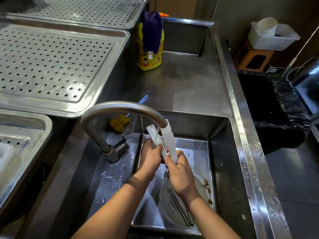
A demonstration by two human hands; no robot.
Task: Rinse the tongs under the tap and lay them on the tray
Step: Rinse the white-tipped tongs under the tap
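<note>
White plastic tongs (152, 133) stand tips-up under the curved steel tap (120, 107), with water running over them. My left hand (151, 156) grips the left arm of the tongs low down. My right hand (179, 171) grips the right arm, which is partly hidden by the white stream of water. Both hands are over the sink basin (222, 152). A perforated steel tray (51, 61) lies on the counter to the left.
A dirty plate (205, 183) and dark chopsticks (179, 207) lie in the sink. A yellow sponge brush (119, 124) sits behind the tap. A yellow detergent bottle (150, 47) stands at the back. A black-lined bin (272, 107) is at the right.
</note>
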